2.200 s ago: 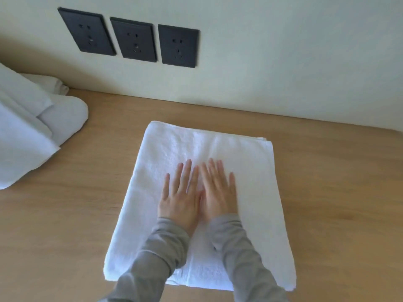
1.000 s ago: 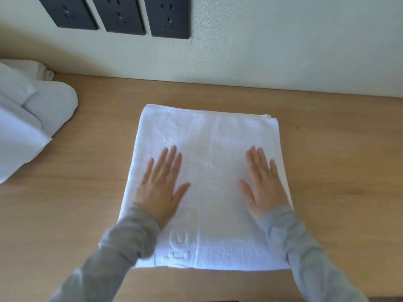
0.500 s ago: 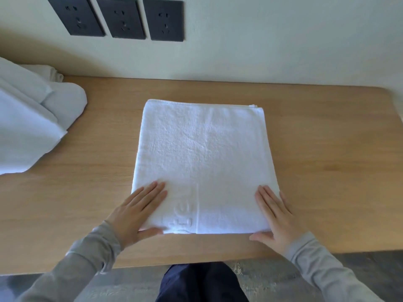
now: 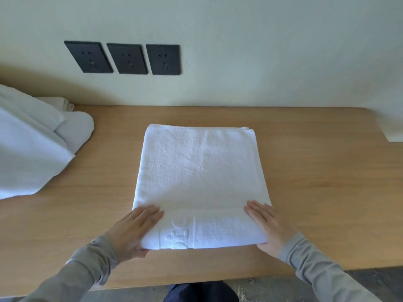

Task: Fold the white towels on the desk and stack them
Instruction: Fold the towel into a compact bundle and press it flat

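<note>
A white towel (image 4: pixel 202 182), folded into a thick rectangle, lies in the middle of the wooden desk (image 4: pixel 316 192). An embossed band runs along its near edge. My left hand (image 4: pixel 135 232) holds the near left corner, fingers flat on top and thumb tucked under the edge. My right hand (image 4: pixel 268 227) holds the near right corner the same way. A heap of loose white towels (image 4: pixel 32 153) sits at the desk's left end, against the wall.
Three black wall sockets (image 4: pixel 126 58) sit above the desk's back edge. A pale object (image 4: pixel 392 131) juts in at the far right. Bare wood lies to the right of the folded towel. The desk's front edge runs just below my wrists.
My hands slid apart from the towel's centre, then down to its near corners. My thumbs have now slipped under the near edge. The camera has tilted up.
</note>
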Available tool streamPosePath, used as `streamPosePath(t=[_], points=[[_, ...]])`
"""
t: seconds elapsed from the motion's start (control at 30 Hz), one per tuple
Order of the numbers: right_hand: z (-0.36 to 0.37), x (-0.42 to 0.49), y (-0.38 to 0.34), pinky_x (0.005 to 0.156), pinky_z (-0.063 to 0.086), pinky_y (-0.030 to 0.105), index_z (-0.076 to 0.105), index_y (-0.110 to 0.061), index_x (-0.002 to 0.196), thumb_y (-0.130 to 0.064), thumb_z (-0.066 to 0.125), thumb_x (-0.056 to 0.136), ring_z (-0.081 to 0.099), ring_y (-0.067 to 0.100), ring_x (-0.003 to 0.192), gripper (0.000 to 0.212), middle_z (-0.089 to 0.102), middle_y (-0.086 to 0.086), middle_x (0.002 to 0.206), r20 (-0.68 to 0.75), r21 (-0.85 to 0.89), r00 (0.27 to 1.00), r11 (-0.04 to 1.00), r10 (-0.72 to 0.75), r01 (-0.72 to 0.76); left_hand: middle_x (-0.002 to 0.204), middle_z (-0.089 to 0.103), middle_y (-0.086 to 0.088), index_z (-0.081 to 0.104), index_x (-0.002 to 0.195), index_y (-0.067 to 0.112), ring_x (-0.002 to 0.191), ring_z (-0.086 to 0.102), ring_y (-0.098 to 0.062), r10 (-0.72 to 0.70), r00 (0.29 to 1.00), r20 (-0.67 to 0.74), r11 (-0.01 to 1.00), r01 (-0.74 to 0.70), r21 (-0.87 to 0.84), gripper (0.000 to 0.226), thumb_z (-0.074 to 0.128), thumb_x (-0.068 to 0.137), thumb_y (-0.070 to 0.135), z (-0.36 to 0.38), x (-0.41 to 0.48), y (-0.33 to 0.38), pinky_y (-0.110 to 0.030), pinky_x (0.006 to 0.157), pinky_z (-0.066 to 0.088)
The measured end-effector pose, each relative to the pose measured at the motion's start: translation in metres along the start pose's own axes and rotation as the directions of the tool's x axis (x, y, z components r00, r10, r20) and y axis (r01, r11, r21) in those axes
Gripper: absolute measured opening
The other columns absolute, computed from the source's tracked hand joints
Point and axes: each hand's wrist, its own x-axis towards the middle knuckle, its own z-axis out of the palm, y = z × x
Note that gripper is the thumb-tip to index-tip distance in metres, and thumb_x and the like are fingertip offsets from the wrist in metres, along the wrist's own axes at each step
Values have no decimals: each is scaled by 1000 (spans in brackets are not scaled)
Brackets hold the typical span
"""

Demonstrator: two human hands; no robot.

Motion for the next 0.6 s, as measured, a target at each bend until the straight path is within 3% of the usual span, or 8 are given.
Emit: streamPosePath(t=[0.07,0.13,0.2,0.27,0.37,0.47,0.53,0.6], points=[[-10,2,10,100,44,29,43,-15,133,-31,71,66,49,20,123,74,40,0,142,34,168,999,985,40,-45,106,68,-6,50,120,8,91,69,-19,-8,999,-34,1000,8,-22,104,84,32,53,-12,1,-3,-30,73,58],[-25,6,21,84,47,24,47,-22,123,-30,67,67,52,14,108,61,41,-7,132,40,324,996,941,86,-94,95,68,-1,63,111,10,79,69,-15,-67,996,-52,991,60,-121,90,86,30,43,-29,5,-9,-23,65,55],[-45,14,32,77,44,21,54,-29,110,-27,71,61,55,9,97,51,50,-12,116,13,497,990,859,138,-126,97,61,9,64,114,19,83,65,-13,-192,981,-32,936,173,-307,78,82,40,37,-50,12,-20,-20,73,51],[-68,24,43,76,46,19,58,-40,97,-27,74,57,58,3,91,46,60,-16,100,29,663,984,734,176,-151,104,57,21,55,115,40,95,60,-3,-336,939,75,801,327,-501,70,71,47,48,-74,19,-36,-16,84,43],[-96,43,64,80,49,22,61,-33,97,-32,78,48,61,5,92,52,64,-11,98,56,825,968,534,244,-182,98,64,19,56,101,46,89,59,3,-382,918,108,671,356,-650,59,69,44,52,-108,36,-63,-9,74,45],[-113,70,84,66,53,20,63,-26,94,-32,84,37,64,5,82,61,67,-10,89,32,912,935,372,353,-171,98,64,11,60,96,38,89,60,-2,-446,891,84,557,350,-754,59,72,41,51,-133,58,-90,-15,76,47],[-119,91,94,62,54,24,63,-22,92,-18,92,44,65,14,81,57,67,-8,85,16,963,901,236,434,-130,101,65,7,63,95,32,93,59,-6,-506,859,73,471,346,-811,58,74,41,50,-138,75,-110,-18,80,45],[-120,113,101,68,53,37,63,-20,93,-15,84,52,64,24,86,46,68,1,91,34,993,856,82,517,-90,100,66,4,68,90,29,94,60,-13,-594,802,69,348,333,-876,44,79,48,40,-134,94,-132,-21,78,45]])
